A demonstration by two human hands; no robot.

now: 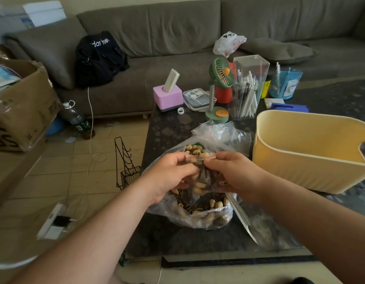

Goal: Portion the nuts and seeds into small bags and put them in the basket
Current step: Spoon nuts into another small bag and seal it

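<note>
A small clear zip bag (202,175) with a red seal strip holds pistachios and striped seeds. My left hand (169,175) pinches its left side and my right hand (237,175) pinches its right side, at the seal. Both hold it just above a large open plastic bag of nuts and seeds (198,212) lying on the dark table. A metal scoop (243,218) rests beside the large bag, handle toward me. The yellow basket (300,160) stands to the right, its visible inside bare.
More crumpled clear bags (220,132) lie behind the large bag. Farther back stand a green fan (219,78), a clear pen holder (247,87), a pink box (167,97) and a blue holder (285,83). A grey sofa, a cardboard box (21,103) and a wire rack (126,162) are on the left.
</note>
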